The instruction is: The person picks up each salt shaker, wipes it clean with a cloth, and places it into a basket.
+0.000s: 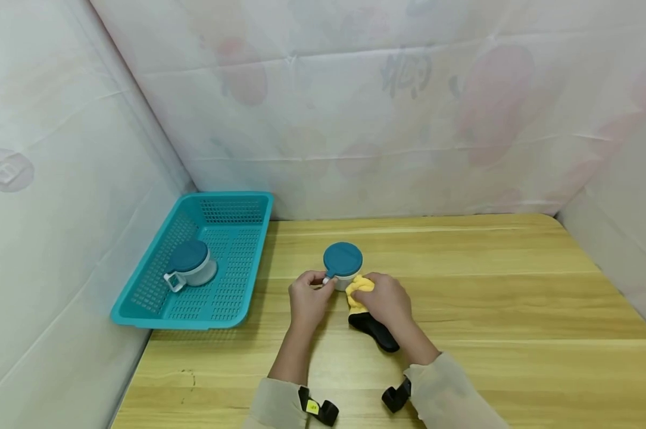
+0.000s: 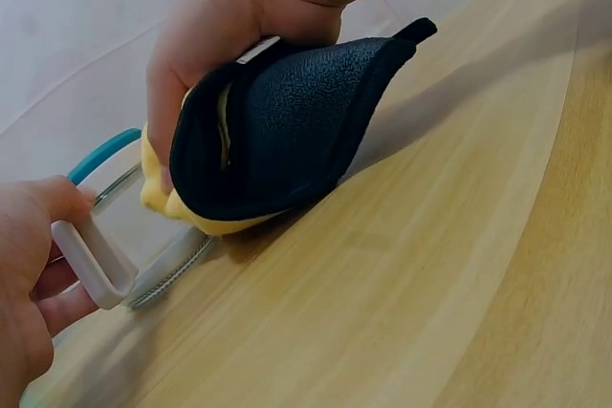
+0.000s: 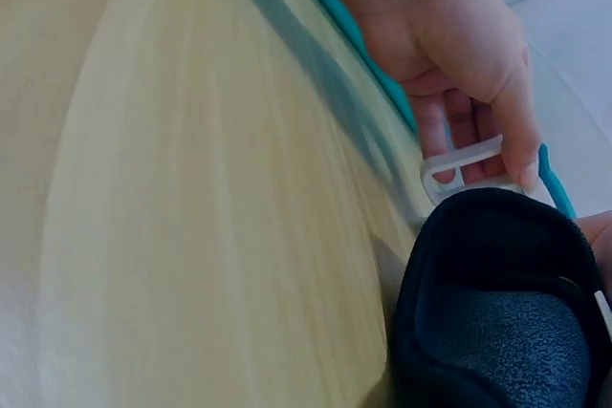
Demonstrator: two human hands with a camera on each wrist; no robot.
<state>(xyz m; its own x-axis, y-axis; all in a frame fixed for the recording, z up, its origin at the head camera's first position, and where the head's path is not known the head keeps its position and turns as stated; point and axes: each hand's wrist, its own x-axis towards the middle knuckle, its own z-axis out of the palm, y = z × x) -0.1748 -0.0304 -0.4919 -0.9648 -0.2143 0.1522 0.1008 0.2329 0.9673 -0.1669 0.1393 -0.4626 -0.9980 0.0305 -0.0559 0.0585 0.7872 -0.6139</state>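
Observation:
A clear jar with a round blue lid [image 1: 343,258] and a white handle [image 2: 96,260] stands on the wooden table. My left hand [image 1: 309,301] pinches that handle between thumb and fingers, at the jar's left front. On the other side, my right hand [image 1: 389,301] grips a yellow-and-black cloth [image 1: 359,292] and holds its yellow part against the jar's side. The cloth's dark end [image 2: 296,126] hangs toward me, open like a pocket in both wrist views. In the right wrist view the cloth [image 3: 507,332] hides most of the jar.
To the left stands a turquoise plastic basket [image 1: 252,280] with a second blue-lidded jar [image 1: 194,265] upright in it. The wooden table [image 1: 489,310] stretches right, with fabric-covered walls [image 1: 355,119] behind and at both sides.

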